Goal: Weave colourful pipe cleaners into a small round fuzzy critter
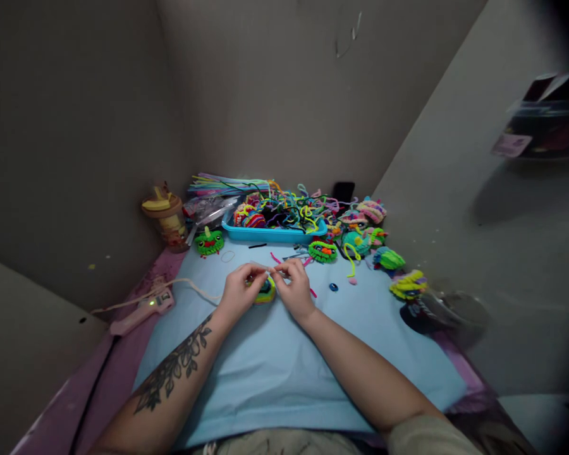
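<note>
My left hand (241, 285) and my right hand (294, 287) meet over the middle of the blue cloth (275, 366). The fingertips of both are pinched together around something small and whitish that I cannot make out. Just under them, partly covered by the fingers, lies a green, yellow and dark fuzzy craft piece (265, 293). Right of my right hand is a small blue, shiny round piece (333, 287). A green fuzzy figure with eyes (322, 251) sits beyond it, with pink fuzzy stems nearby.
A blue tray (275, 236) heaped with coloured fuzzy stems stands at the back. Left are another green figure (209, 242), a lidded cup (167, 218) and a pink power strip (145, 309) with a cord. Several fuzzy pieces line the right side, near a clear container (459, 309).
</note>
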`<state>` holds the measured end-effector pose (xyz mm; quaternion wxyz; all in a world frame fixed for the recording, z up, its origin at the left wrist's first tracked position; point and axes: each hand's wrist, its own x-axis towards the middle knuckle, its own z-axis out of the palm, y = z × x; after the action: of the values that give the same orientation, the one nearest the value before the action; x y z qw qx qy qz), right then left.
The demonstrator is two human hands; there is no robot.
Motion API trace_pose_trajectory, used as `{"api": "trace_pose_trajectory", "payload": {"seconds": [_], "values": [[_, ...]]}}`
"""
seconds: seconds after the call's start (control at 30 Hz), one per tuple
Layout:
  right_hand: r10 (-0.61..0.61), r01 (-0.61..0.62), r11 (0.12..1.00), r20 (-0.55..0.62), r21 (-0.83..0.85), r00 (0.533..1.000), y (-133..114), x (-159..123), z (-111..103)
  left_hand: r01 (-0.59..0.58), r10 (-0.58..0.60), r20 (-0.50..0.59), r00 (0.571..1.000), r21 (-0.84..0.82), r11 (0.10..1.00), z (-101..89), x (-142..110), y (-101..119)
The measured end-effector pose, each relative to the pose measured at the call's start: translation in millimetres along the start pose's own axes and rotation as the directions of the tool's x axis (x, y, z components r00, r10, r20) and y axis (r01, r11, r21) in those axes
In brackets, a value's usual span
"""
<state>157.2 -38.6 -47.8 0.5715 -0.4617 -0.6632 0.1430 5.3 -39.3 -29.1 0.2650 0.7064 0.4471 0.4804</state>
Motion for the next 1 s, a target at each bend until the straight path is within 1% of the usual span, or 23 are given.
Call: {"api": "trace_pose_trajectory", "payload": {"seconds": [0.43,0.6,0.7,0.83,0.93,1.0], "values": [[-0.113,0.116,0.993,0.064,-0.038,0.992,3.0,-6.4,3.3,0.02,-0.021,-0.05,0.999,-0.003,1.0,2.1,-1.2,-6.2],[-0.113,0.116,0.993,0.075,-0.025,0.991,2.1,-5.5,4.0,-0.025,0.025,-0.077,0.997,0.001,1.0,0.7,-0.6,-4.7],[-0.1,0.1,0.995,0.09,-0.002,0.991,1.5,-4.4,4.0,-0.019,0.019,-0.081,0.997,0.002,1.0,-0.5,-0.3,-2.2],[-0.092,0.086,0.995,0.16,0.045,0.983,3.2,-3.7,3.8,-0.036,0.036,-0.068,0.997,-0.003,0.999,-1.3,-0.3,-0.9],[-0.116,0.105,0.993,0.217,0.061,0.969,5.7,-3.7,3.4,-0.066,0.065,-0.063,0.996,-0.002,0.998,-0.7,-0.2,-2.5],[-0.131,0.118,0.991,0.231,0.07,0.964,7.0,-3.6,2.8,-0.082,0.082,-0.065,0.995,0.001,0.997,0.0,-0.1,-3.9]]}}
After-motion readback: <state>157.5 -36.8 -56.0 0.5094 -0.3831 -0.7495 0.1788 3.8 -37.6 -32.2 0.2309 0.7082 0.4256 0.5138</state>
